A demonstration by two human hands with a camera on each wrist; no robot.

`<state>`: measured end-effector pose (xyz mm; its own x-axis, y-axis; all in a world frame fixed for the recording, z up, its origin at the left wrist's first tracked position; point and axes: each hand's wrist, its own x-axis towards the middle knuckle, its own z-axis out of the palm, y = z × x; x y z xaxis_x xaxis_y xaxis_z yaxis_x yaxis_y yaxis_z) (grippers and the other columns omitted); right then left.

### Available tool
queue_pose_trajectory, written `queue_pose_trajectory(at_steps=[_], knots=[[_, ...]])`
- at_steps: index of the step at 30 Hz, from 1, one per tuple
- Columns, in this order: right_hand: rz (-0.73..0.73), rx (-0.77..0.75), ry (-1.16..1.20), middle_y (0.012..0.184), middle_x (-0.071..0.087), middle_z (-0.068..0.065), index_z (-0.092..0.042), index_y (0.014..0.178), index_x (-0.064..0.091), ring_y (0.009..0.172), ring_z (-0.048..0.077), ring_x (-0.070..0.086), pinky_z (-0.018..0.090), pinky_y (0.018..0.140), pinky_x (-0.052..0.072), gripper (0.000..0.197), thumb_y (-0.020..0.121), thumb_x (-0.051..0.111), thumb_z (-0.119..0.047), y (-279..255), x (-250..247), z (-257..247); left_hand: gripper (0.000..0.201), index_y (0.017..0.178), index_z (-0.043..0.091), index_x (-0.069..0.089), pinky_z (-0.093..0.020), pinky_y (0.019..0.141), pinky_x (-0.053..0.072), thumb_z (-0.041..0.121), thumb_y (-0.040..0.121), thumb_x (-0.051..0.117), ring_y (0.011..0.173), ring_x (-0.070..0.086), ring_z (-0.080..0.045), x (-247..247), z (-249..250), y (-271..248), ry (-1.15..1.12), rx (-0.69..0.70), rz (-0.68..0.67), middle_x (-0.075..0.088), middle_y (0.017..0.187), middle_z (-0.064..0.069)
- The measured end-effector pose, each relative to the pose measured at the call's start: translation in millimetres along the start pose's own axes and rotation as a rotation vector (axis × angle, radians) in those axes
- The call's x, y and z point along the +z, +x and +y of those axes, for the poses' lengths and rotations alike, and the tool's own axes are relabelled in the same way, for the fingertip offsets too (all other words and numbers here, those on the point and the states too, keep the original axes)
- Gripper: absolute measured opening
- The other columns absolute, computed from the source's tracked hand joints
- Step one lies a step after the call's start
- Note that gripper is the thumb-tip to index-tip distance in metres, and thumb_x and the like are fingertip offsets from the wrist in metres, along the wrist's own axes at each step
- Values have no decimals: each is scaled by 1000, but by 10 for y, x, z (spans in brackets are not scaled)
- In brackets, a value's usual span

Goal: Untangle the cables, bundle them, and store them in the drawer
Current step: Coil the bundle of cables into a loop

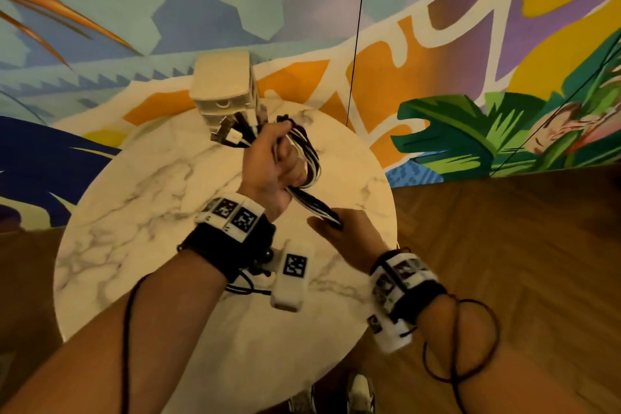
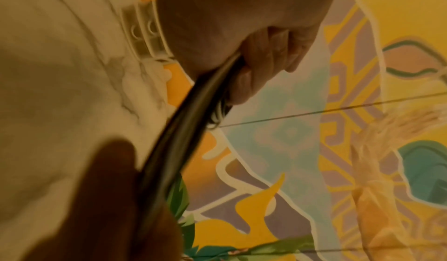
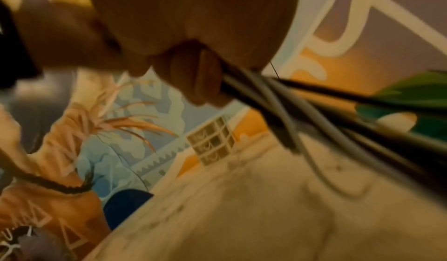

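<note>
A bundle of black and white cables [image 1: 311,158] hangs above the round marble table [image 1: 134,212]. My left hand [image 1: 272,158] grips its middle in a fist, several plugs [image 1: 228,136] sticking out past the knuckles. From the fist the strands run down to my right hand [image 1: 339,227], which pinches their lower end. In the left wrist view the curled fingers [image 2: 268,54] clamp the dark cables [image 2: 184,137]. The right wrist view is blurred; there the fingers [image 3: 193,77] hold the cables [image 3: 302,108]. The small white drawer unit [image 1: 223,87] stands at the table's far edge, its drawers closed.
A painted mural wall [image 1: 470,44] rises right behind the table. Wooden floor [image 1: 504,245] lies to the right and shoes [image 1: 359,393] show below the near edge. A thin black cord [image 1: 358,27] hangs in front of the wall. The drawer unit [image 3: 212,142] also shows in the right wrist view.
</note>
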<state>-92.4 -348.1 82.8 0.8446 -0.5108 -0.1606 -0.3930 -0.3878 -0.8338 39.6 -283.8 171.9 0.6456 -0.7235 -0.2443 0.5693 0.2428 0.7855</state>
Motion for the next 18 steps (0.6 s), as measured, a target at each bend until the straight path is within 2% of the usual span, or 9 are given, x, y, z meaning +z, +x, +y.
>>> queue_pose_trajectory(at_steps=[2,6,10,11,13,15,16,17,18], knots=[[-180,45,8,50,33,-5,-22,56,39,46,11,28,30,50,24,44,90,56,-44,-36,-244,-4,50,45,15,30,-20,40,11,27,92,44,27,13,-11,-113,69,-2,-23,-25,-53,20,30,3],[-435,238,517,52,23,-1,-21,57,32,44,12,16,23,41,14,47,87,51,-51,-193,-461,126,52,40,15,34,-19,38,9,30,89,43,26,11,-12,-94,220,-24,8,-55,-262,22,28,3],[-525,319,665,47,22,-6,-23,51,32,38,8,14,19,39,8,44,82,46,-52,-193,-514,180,53,38,13,35,-28,42,2,28,87,50,28,11,-15,75,270,-217,332,-166,-414,26,29,1],[-540,332,664,47,22,-6,-23,51,32,37,7,15,19,38,7,45,81,47,-52,-167,-518,189,51,38,15,37,-27,39,7,24,85,56,27,17,-13,143,261,-289,453,-193,-438,29,30,2],[-574,338,599,48,21,-5,-22,55,30,35,7,15,18,39,7,45,76,58,-50,-106,-535,176,42,48,23,48,-21,34,26,10,85,63,30,35,-6,269,210,-457,781,-186,-534,43,35,7],[-595,328,461,47,27,-3,-18,57,33,38,9,20,23,47,12,40,64,68,-36,-56,-547,123,32,66,29,50,-10,47,36,8,86,62,45,46,2,267,121,-612,1109,-200,-764,52,53,10],[-610,327,415,49,32,0,-15,56,39,42,12,24,27,51,14,37,61,71,-34,-29,-559,89,29,70,30,49,-9,55,37,10,87,62,53,48,1,275,90,-692,1205,-266,-899,50,64,11],[-629,334,372,52,34,4,-15,55,45,46,14,27,28,53,16,37,62,74,-37,-8,-572,54,24,71,29,52,-12,62,37,12,86,62,58,50,-1,229,53,-727,1287,-212,-1057,50,71,8],[-646,341,306,53,33,5,-16,55,48,47,15,28,28,52,19,39,71,72,-42,14,-592,11,15,76,28,59,-16,66,38,17,85,64,64,53,-5,200,58,-751,1423,-158,-1181,55,75,6]])
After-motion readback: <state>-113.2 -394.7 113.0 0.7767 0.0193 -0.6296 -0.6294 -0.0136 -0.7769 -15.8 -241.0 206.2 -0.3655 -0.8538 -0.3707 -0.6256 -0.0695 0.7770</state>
